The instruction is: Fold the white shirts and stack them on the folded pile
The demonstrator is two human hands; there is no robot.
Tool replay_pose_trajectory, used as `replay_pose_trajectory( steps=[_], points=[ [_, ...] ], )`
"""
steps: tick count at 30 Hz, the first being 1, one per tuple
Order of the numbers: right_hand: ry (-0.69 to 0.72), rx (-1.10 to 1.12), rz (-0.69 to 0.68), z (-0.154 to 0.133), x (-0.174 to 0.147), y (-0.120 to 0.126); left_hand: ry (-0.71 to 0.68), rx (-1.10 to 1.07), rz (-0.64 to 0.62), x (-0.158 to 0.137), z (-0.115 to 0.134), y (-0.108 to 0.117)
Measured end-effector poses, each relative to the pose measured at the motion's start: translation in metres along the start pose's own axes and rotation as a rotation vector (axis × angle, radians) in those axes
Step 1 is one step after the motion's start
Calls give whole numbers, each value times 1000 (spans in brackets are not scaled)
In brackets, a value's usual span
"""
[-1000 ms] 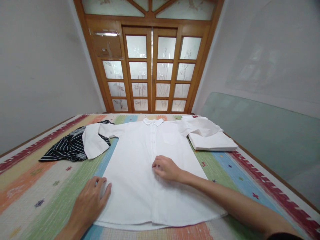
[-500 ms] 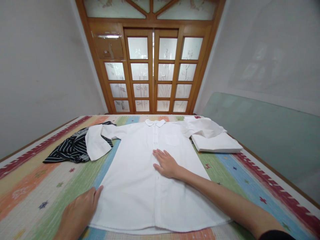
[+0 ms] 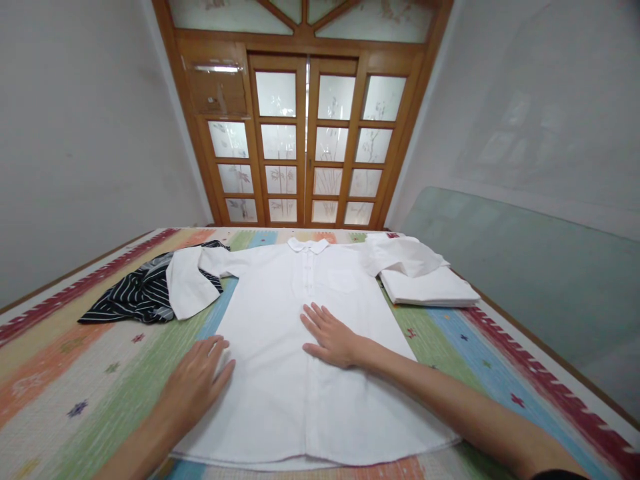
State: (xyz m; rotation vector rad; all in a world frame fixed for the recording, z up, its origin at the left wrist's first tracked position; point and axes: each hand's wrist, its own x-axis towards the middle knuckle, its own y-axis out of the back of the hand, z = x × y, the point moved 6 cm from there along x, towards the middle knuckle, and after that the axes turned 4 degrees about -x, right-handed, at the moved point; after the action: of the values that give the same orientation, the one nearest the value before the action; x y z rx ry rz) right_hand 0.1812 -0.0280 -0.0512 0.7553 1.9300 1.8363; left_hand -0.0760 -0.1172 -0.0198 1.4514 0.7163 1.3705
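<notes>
Our right hand [image 3: 330, 339], fingers spread wide, rests flat over the button strip of a white cloth collared shirt [image 3: 265, 363]; our left hand [image 3: 203, 373] is at the shirt's left edge, thumb parted from loosely bent fingers, and we cannot tell whether it presses the fabric. We see the shirt spread front up, collar away from us, on a multicoloured striped cloth cover [image 3: 90, 377], one sleeve over a crumpled black-and-white striped cloth [image 3: 130, 297], the other over folded white fabric [image 3: 427, 288]
</notes>
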Motion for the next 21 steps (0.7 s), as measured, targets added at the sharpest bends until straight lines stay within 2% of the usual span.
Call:
replay_pose_trajectory(
  steps=[3,6,10,15,18,21],
  points=[
    [35,15,14,-11,-8,-2,-150,-64,-37,37,21,-21],
    [56,37,28,-23,-19,-3,-214,-108,-161,83,42,-51],
    [157,91,19,-44,-40,2,-198,-148,-323,141,60,-88],
    [291,120,8,-73,-70,17,-177,-64,-339,194,65,-114],
    [356,0,75,-84,-79,13,-167,-41,-353,216,63,-126],
    [432,-187,201,-89,-84,-6,-135,-56,-420,230,61,-140]
  ],
)
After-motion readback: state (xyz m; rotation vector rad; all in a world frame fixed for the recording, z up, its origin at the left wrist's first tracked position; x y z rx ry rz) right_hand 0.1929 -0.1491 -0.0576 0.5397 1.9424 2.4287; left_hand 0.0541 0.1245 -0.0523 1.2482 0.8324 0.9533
